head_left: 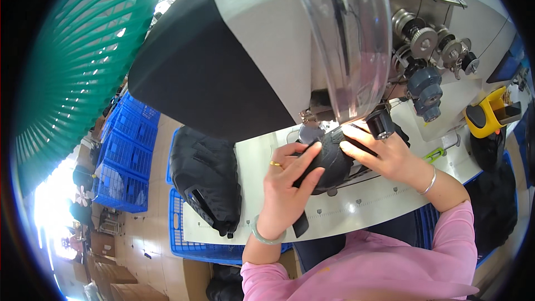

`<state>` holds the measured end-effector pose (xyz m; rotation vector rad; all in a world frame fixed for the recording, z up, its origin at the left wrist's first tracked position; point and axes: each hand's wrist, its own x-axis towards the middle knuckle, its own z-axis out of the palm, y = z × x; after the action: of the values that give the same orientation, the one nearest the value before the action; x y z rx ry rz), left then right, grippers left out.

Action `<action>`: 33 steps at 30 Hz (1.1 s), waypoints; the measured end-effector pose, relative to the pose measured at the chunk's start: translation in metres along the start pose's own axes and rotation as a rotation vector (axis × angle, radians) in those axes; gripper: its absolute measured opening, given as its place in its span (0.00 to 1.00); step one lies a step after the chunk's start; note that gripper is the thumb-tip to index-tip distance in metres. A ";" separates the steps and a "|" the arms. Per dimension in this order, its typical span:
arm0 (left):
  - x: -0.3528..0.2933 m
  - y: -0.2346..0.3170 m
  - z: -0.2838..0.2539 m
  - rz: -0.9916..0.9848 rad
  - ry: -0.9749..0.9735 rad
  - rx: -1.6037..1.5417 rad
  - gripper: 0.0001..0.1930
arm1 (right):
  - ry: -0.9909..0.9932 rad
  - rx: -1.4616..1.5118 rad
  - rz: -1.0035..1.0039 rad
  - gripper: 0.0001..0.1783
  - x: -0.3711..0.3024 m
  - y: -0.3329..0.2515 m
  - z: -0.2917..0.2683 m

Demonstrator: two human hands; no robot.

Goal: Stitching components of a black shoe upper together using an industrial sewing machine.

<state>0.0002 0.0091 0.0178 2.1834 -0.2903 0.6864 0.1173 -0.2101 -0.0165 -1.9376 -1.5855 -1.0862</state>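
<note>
A black shoe upper (334,166) lies under the needle area of a large grey and black sewing machine (262,33). My left hand (288,181) presses on its left side, with fingers bent over it and the thumb along the near edge. On the right side my right hand (384,153) grips the same piece, fingers pointing in toward the machine's foot. Part of the upper is hidden under my fingers and the machine head. A dark strip (301,225) hangs below my left palm.
Stacked black uppers (206,178) lie on the white table (345,209) at left, above a blue crate (177,223). Green-handled snips (434,155) and a yellow holder (490,114) are at right. A green fan guard (83,61) looms upper left; blue crates (122,184) stand beyond.
</note>
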 end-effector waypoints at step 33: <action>0.024 0.005 0.012 0.155 -0.001 0.267 0.11 | -0.179 0.224 0.271 0.27 0.010 -0.005 -0.017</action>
<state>0.0226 -0.0025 0.0280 2.4322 -0.3901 0.8512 0.1077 -0.2151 0.0010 -2.0641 -1.4090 -0.6148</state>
